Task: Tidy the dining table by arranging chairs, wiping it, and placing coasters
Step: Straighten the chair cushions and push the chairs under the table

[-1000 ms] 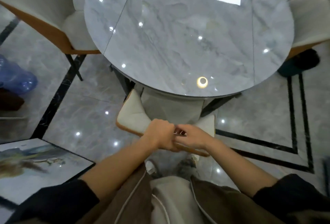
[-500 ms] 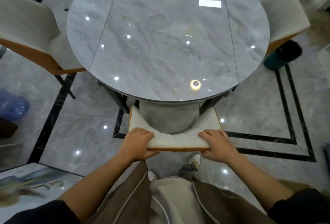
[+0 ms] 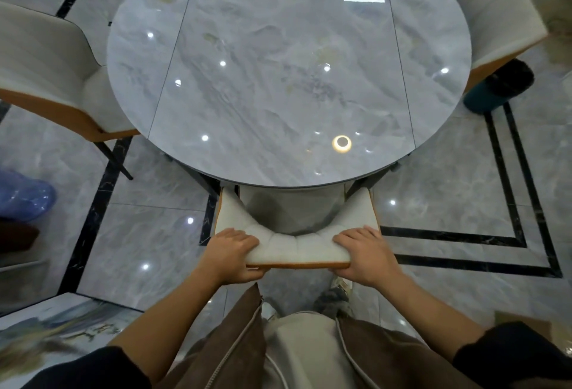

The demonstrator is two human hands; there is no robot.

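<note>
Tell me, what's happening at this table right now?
A person is tidying the dining area. Both hands, left hand and right hand, grip the backrest of the near chair, whose seat is tucked under the round marble table. Two more chairs sit at its sides. No coasters are in sight.

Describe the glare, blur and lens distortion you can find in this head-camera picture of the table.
Head view: ceiling lights glare as bright dots, a ring and a rectangle on the glossy table; the wide lens bows the floor lines and the left chair; the corners smear, while both hands, left and right, gripping the near chair, stay sharp.
</note>
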